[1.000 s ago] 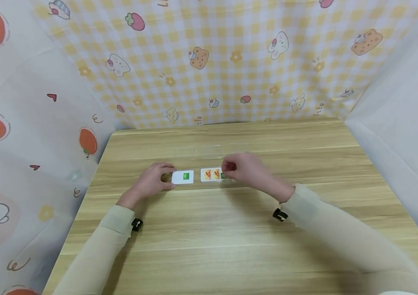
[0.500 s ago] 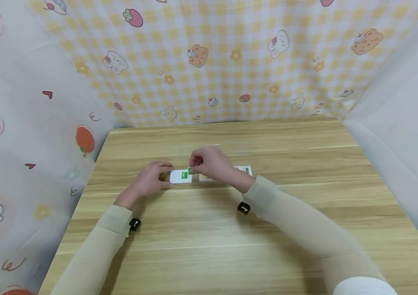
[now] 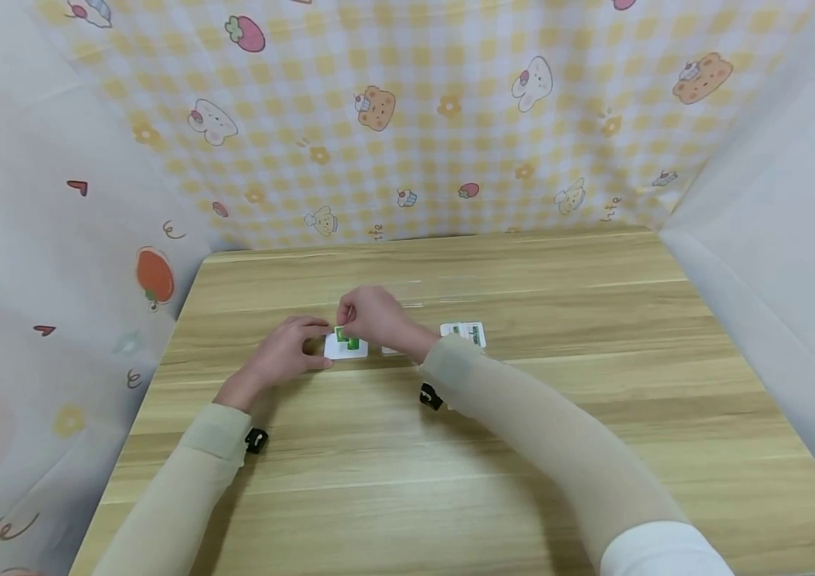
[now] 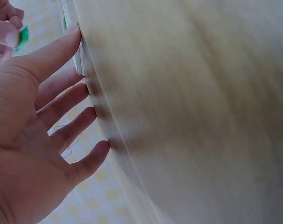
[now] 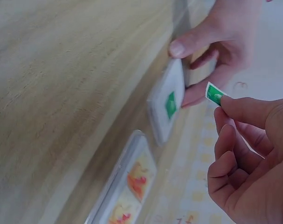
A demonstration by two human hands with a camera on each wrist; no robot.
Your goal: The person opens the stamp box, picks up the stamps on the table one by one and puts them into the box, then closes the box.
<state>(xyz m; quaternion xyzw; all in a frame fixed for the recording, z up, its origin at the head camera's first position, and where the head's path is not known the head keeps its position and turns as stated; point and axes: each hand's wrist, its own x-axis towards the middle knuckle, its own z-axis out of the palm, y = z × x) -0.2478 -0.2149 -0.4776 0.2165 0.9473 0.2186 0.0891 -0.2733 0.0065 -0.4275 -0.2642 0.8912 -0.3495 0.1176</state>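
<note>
In the head view a flat white case [image 3: 335, 350] lies on the table, a green stamp [image 3: 353, 344] on its face. My left hand [image 3: 285, 352] holds this case at its left end, thumb at the near edge and a finger at the far one. Above it my right hand [image 3: 374, 314] pinches a second green stamp, white-edged [image 5: 214, 94], between thumb and forefinger. The right wrist view shows this held stamp apart from the case. In the left wrist view, the left hand's other fingers are spread with their tips at the tabletop.
Right of the white case, a case with orange food-picture stamps [image 5: 137, 179] is partly hidden by the right arm. Farther right lies a case with green-and-white stamps [image 3: 473, 333]. Clear plastic pieces [image 3: 457, 289] lie behind on the wooden table [image 3: 378, 512]. Patterned cloth [image 3: 450, 136] hangs behind.
My right hand has moved left from the right-hand case to above the white case, carrying the green stamp. The left hand stays at the white case. The head view has shifted slightly.
</note>
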